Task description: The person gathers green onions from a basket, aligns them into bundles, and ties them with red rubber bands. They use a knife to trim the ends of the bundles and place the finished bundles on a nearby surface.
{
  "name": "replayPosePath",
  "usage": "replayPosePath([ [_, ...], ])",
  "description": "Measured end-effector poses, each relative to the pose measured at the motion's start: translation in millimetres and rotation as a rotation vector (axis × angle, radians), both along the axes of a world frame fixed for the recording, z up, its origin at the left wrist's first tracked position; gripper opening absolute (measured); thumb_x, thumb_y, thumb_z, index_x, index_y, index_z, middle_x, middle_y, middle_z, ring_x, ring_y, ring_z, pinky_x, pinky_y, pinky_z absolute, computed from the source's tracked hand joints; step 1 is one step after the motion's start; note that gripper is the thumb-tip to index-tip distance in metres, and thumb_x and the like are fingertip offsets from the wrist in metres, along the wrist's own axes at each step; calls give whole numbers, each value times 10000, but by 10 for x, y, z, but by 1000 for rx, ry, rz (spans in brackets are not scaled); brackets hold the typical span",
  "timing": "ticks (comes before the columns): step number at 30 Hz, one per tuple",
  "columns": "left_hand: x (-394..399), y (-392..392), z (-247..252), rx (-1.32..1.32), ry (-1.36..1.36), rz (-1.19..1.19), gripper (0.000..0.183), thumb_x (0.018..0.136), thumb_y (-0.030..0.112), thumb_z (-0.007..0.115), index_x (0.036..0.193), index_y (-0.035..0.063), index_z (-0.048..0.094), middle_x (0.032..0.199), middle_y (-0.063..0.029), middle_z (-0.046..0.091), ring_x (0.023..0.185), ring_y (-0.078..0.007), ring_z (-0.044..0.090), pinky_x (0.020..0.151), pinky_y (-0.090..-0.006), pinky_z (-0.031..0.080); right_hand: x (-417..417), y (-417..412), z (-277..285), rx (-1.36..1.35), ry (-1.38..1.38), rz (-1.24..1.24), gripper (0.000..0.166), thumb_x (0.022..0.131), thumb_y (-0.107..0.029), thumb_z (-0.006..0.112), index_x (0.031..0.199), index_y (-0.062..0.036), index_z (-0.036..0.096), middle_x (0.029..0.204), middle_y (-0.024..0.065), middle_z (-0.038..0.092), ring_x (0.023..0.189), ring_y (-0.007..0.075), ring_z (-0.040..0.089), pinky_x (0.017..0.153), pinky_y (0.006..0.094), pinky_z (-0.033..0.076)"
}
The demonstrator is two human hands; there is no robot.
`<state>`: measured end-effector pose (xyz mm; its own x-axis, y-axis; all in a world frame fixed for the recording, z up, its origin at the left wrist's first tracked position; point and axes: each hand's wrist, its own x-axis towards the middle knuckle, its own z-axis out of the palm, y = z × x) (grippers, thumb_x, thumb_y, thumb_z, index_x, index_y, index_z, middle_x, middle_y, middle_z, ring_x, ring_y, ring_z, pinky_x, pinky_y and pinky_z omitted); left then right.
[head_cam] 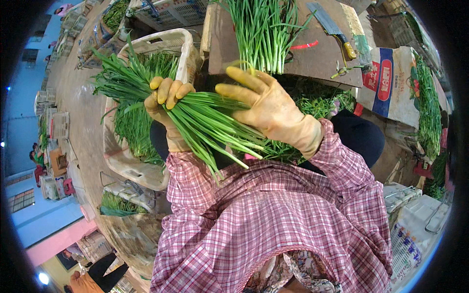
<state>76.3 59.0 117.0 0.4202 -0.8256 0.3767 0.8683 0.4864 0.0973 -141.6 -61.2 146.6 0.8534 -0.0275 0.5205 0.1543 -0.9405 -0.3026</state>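
My left hand (166, 97), in a rubber glove with yellowed fingers, is closed around the middle of a bunch of garlic chives (216, 124). Dark leaf tips fan out to the upper left, while pale stem ends point toward my lap. Beside the stems is my right hand (276, 108), gloved too, its fingers spread and slightly blurred. A thin yellow strand shows near its fingertips; whether it is held is unclear. On a board (223, 55) ahead lie another bunch of chives (263, 36), a cleaver-like knife (326, 22) with a yellow handle and a red strip (305, 45).
A white plastic crate (185, 47) holding chives (133, 128) stands at my left. Loose green trimmings (318, 106) lie below the board. To the right are a printed sack (392, 88) and more greens (428, 113). Other people (80, 280) are at the far left.
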Motion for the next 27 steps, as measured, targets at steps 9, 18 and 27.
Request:
replayPosePath([
  [9, 248, 128, 40, -46, -13, 42, 141, 887, 56, 606, 1026, 67, 629, 774, 14, 592, 676, -126, 574, 836, -312, 466, -884, -277, -555, 255, 333, -416, 309, 786, -98, 768, 1091, -56, 746, 1209, 182, 698, 1000, 329, 712, 873, 401, 578],
  [18, 3, 3, 86, -17, -101, -7, 115, 877, 66, 617, 990, 88, 608, 728, 35, 576, 638, -113, 570, 778, -296, 473, -369, -26, -193, 1247, 609, -429, 338, 890, -317, 764, 1016, -5, 732, 800, 101, 718, 657, 150, 659, 622, 303, 533],
  [27, -143, -175, 85, -57, -114, -77, 111, 872, 88, 603, 984, 91, 599, 725, 37, 580, 627, -111, 573, 749, -294, 473, -171, -39, -17, 892, 715, -211, 451, 887, -294, 759, 1234, -17, 683, 1055, 112, 735, 973, 213, 688, 862, 351, 550],
])
